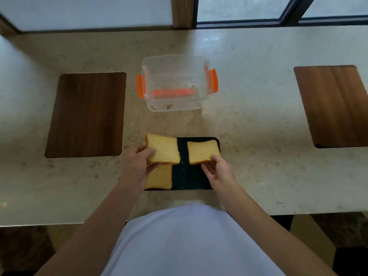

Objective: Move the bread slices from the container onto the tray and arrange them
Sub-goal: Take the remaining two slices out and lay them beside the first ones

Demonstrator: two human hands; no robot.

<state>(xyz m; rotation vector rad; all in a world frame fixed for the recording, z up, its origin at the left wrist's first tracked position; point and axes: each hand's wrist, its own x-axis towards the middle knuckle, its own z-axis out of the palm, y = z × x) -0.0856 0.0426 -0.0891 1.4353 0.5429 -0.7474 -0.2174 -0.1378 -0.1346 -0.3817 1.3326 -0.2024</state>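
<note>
I see three slices on the tray point(186, 176): my left hand point(139, 164) pinches the far-left slice point(164, 149), which overlaps the near-left slice point(160, 177); my right hand point(218, 171) pinches the far-right slice point(202, 151). Beyond the tray, the container point(175, 82) sits on the tabletop point(258, 126).

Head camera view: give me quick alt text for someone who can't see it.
A person's left hand and right hand each grip a bread slice over a black tray on a pale stone counter. A third slice lies at the tray's near-left corner. Beyond the tray, a clear container with orange clips holds only crumbs.
</note>
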